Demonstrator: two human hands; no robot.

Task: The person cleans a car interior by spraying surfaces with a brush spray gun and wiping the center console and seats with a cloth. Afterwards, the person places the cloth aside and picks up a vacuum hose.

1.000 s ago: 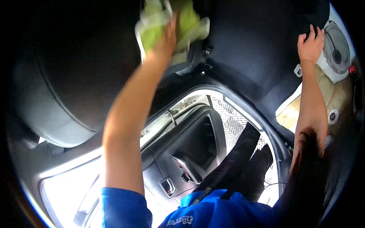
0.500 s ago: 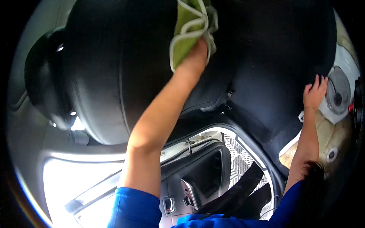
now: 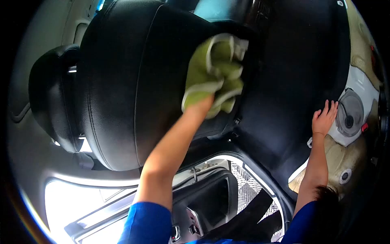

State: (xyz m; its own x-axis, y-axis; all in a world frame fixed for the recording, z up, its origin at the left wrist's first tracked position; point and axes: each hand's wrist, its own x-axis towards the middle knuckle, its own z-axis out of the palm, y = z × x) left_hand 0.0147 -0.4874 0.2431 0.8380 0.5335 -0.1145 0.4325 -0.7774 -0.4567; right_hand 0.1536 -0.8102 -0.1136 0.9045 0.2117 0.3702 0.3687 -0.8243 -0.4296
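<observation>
My left hand [image 3: 204,105] holds a green microfiber cloth [image 3: 199,73] with pale edging, bunched up over the fingers so they are mostly hidden. The cloth lies against the lower part of a black leather car seat back [image 3: 115,81] and is slightly blurred. My right hand [image 3: 323,122] is spread out with fingers apart. It rests at the edge of a black floor surface [image 3: 292,61], beside a round grey cover [image 3: 350,112] on bare white metal.
A black headrest [image 3: 53,97] is at the left. An open car door [image 3: 207,199] stands below, past the door sill [image 3: 260,175]. Beige padding [image 3: 333,162] and a red piece [image 3: 365,127] lie near the grey cover. Patterned floor [image 3: 245,183] shows outside.
My left hand has moved the cloth down in the view along the seat back. The whole view has shifted, showing more beyond the seat. My right hand stays near the grey cover.
</observation>
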